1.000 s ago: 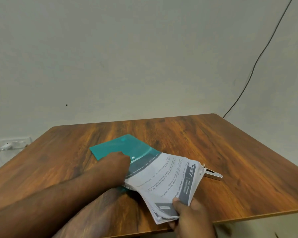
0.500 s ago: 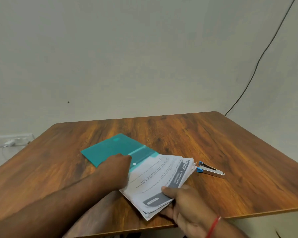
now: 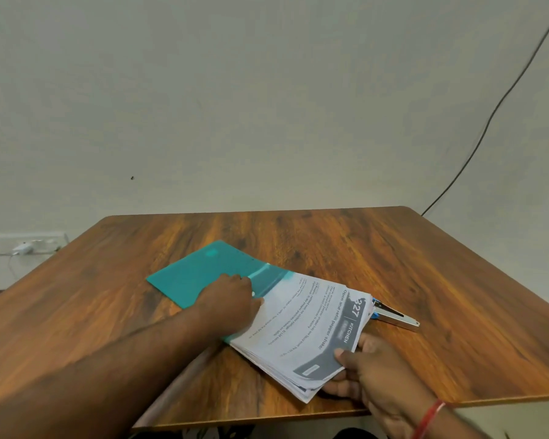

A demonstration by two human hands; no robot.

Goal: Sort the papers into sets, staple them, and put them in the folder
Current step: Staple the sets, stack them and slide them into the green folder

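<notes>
On the bench (image 3: 425, 264), the folder (image 3: 200, 277) lay left of the stapler (image 3: 396, 317). Between them lay the papers (image 3: 301, 327), their far end under the folder's cover and their right edge just beside the stapler.
</notes>
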